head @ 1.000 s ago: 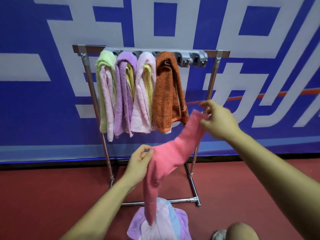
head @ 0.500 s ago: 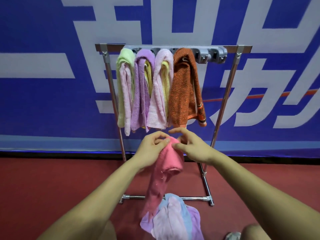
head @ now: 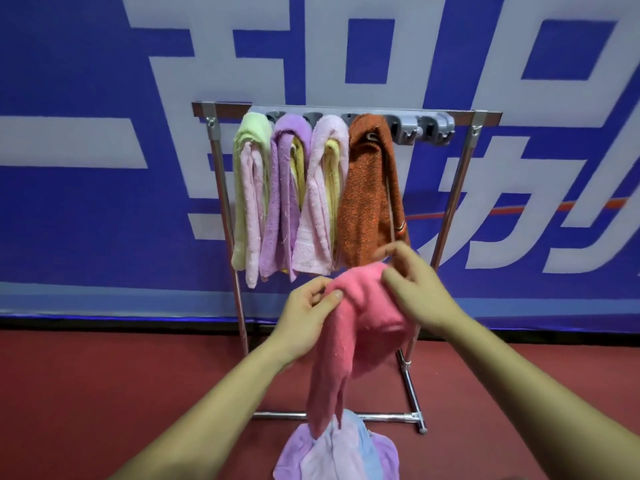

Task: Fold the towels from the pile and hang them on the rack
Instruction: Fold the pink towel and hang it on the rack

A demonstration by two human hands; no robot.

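Observation:
I hold a pink towel [head: 349, 327] in front of the metal rack [head: 460, 181], doubled over at the top with its ends hanging down. My left hand [head: 308, 317] pinches its left edge. My right hand [head: 419, 292] grips the folded top from the right. On the rack's bar hang a green towel [head: 251, 157], a purple towel [head: 284, 188], a light pink towel [head: 320, 202] and an orange towel [head: 370, 195]. A pile of lilac and light blue towels [head: 339, 452] lies on the floor below the pink towel.
Grey clips [head: 422, 128] at the right end of the rack's bar hold nothing. A blue banner with large white characters [head: 104, 81] stands right behind the rack. The floor [head: 104, 375] is red. The rack's base bar [head: 381, 416] runs just beyond the pile.
My hands came together from a wide spread, doubling the pink towel over. The right hand then shifted over the fold. My view moved closer to the rack.

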